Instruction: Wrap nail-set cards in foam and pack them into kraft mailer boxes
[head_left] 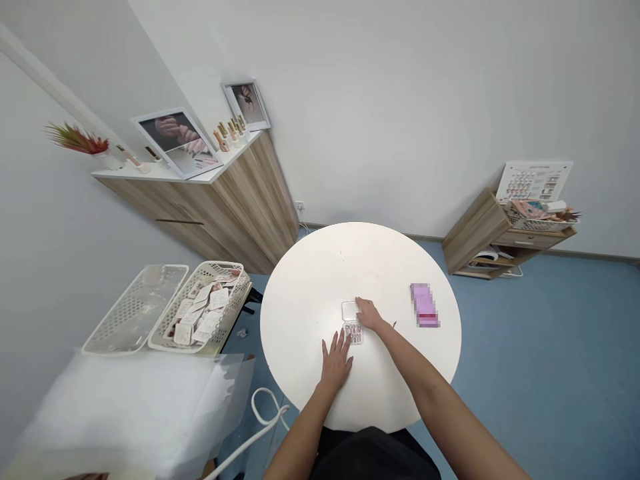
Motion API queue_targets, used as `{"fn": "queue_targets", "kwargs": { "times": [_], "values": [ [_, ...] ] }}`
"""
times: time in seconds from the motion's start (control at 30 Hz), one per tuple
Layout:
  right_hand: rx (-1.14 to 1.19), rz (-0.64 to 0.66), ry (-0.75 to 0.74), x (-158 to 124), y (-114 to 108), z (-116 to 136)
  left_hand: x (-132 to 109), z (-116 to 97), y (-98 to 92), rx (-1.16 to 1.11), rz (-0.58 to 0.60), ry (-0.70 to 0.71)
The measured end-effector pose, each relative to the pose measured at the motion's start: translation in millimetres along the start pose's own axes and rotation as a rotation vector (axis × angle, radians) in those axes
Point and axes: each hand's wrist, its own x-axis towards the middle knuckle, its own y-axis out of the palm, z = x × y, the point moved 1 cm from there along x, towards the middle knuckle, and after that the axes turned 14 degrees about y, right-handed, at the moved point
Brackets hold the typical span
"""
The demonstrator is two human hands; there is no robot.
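Our right hand (369, 315) rests its fingers on a clear plastic case (349, 311) near the middle of a round white table (305, 287); whether they pinch it, we cannot tell. Our left hand (336, 363) lies flat and open on the tabletop just beside the case, holding nothing. Small items (353, 332) sit in rows inside. The case looks light, stiff and thin-walled, its smooth plastic probably slippery and easily cracked, so its outer edges seem the best place to take hold. A pixelated pink box (425, 305) lies on the table to our right; a basket (243, 283) of cards (207, 310) stands to our left.
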Motion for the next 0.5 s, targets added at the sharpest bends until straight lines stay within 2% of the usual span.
{"fn": "queue_targets", "kwargs": {
  "times": [0.13,0.23,0.37,0.43,0.5],
  "values": [
    [0.012,-0.022,-0.001,8,-8,10,3,1,-3.6,-0.014,0.024,0.002],
    [0.034,-0.073,-0.06,1,-20,15,3,2,-6.4,-0.046,0.013,0.022],
    [0.057,-0.116,-0.196,-32,-25,14,-5,5,-14.0,-0.119,-0.137,0.033],
    [0.048,-0.12,-0.228,-54,-16,9,-10,8,-19.2,-0.153,-0.242,-0.014],
    [0.031,-0.129,-0.251,-75,0,3,-12,9,-23.7,-0.173,-0.292,-0.039]
  ]
}}
